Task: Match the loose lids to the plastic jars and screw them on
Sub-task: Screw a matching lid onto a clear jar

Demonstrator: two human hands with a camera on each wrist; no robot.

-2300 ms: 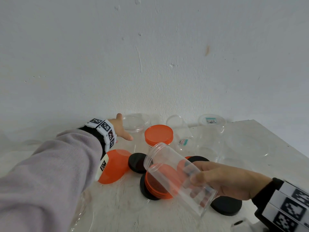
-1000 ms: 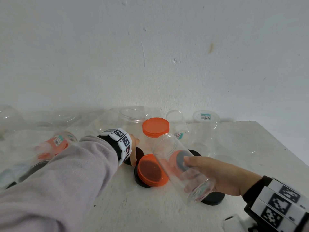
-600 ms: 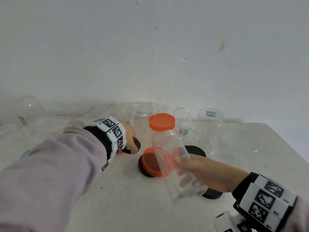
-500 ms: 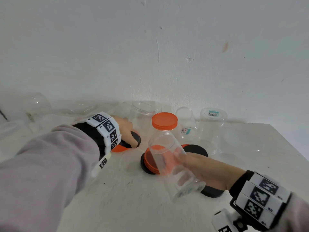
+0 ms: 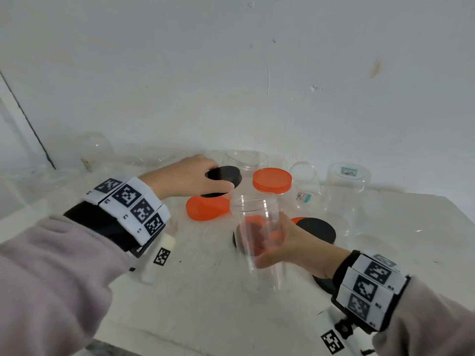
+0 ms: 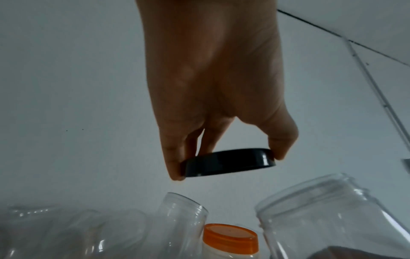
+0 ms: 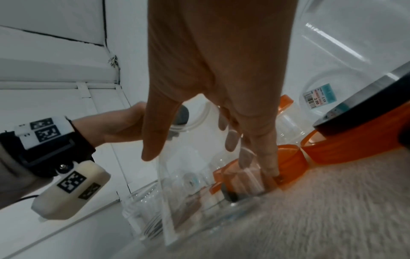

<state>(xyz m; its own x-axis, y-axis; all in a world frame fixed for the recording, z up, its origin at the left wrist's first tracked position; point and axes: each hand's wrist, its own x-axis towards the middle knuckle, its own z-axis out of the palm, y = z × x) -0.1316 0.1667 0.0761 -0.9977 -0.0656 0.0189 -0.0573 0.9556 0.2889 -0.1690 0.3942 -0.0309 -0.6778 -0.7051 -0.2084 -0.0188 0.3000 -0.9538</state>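
Low in the middle of the head view, the right hand (image 5: 295, 249) is wrapped around a clear plastic jar (image 5: 259, 235), thumb on one side and fingers on the other, with the jar's open mouth pointing up. Its bottom looks close to the white table (image 5: 205, 304), but it is hard to tell if it touches. Just behind the jar lie a flat orange lid (image 5: 207, 208) and a black lid (image 5: 317, 230) on the table. A little higher, left of middle, the left hand (image 5: 185, 177) pinches a black lid (image 5: 223, 176) by its rim, lifted off the table. Farthest back, by the wall, stand a jar with an orange lid (image 5: 272, 180) and more clear jars (image 5: 348, 181).
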